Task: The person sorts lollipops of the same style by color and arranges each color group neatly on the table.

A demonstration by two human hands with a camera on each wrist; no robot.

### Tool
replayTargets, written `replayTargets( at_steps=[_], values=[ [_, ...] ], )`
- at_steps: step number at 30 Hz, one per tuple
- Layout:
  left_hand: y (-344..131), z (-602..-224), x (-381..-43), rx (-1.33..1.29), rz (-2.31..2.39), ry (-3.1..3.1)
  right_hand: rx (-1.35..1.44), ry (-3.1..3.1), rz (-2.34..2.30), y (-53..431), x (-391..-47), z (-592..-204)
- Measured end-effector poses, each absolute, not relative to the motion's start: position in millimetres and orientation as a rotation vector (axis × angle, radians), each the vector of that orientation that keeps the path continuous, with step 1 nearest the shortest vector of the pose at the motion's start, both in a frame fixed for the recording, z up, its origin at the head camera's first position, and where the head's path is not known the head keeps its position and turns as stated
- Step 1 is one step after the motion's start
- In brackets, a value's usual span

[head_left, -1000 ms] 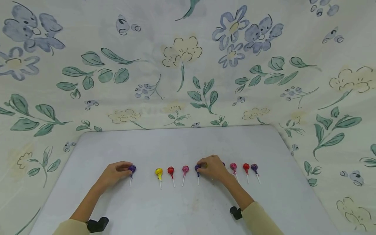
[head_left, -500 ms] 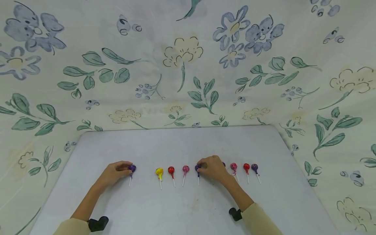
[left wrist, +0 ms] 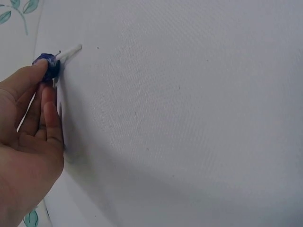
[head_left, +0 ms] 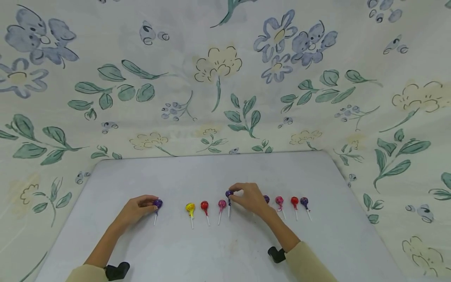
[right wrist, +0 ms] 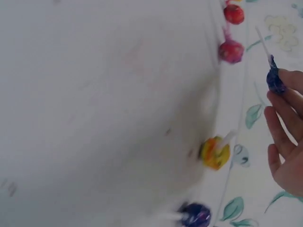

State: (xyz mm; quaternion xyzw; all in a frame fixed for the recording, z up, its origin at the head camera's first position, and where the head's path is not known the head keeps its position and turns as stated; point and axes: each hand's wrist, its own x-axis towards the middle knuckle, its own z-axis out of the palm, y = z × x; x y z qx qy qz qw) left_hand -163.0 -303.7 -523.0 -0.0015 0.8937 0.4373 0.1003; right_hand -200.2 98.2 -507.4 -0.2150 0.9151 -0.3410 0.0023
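One lollipop (left wrist: 53, 72) partly behind left hand (left wrist: 29, 142)

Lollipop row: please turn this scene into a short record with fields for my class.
Left hand: pinches purple lollipop
Right hand: holds another purple lollipop above the table
Between hands, left to right: yellow lollipop, red lollipop, pink lollipop
Right of right hand: part-hidden purple one, second pink one, second red one, end purple one
Mostly hidden in head view: second yellow one, seen by right wrist camera
Backdrop: floral sheet
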Motion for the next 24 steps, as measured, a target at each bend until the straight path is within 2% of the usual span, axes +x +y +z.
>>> replayTargets(
  at_steps=[15, 24],
  values=[
    [-305, -530, -164, -0.011, 1.319, 2.63, -0.638, 2.72, -1.396, 21, -210, -489],
    [-302, -526, -164, -0.013, 1.319, 2.632, -0.687, 2.6, -1.46, -26, -213, -494]
  ],
)
